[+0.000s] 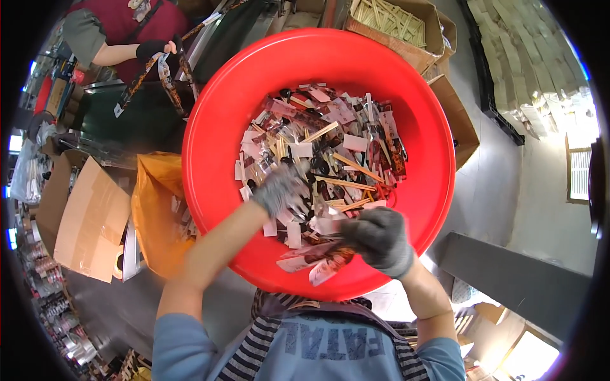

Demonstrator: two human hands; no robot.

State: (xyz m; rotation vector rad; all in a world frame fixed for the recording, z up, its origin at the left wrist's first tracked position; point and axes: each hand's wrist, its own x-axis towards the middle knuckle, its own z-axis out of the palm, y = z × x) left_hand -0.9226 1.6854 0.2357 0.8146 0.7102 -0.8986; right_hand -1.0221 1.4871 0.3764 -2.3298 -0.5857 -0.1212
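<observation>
A big red tub [225,82] stands in front of me, holding a heap of cutlery packets [356,143]. Wooden chopsticks [358,166], black spoons and white paper pieces show among the printed wrappers. My left hand [281,188], in a grey glove, reaches into the left part of the heap; motion smears its fingers. Near the tub's front right rim, my right hand [380,241], in a darker grey glove, is closed on a few cutlery packets [325,261] that hang out to its left.
Beside the tub on the left are an orange sack [155,209] and an open cardboard box [95,219]. A carton of pale sticks [391,25] stands behind it. At the far left, a person's gloved hand [155,49] holds a strip of packets [168,82]. A grey beam [515,286] lies at right.
</observation>
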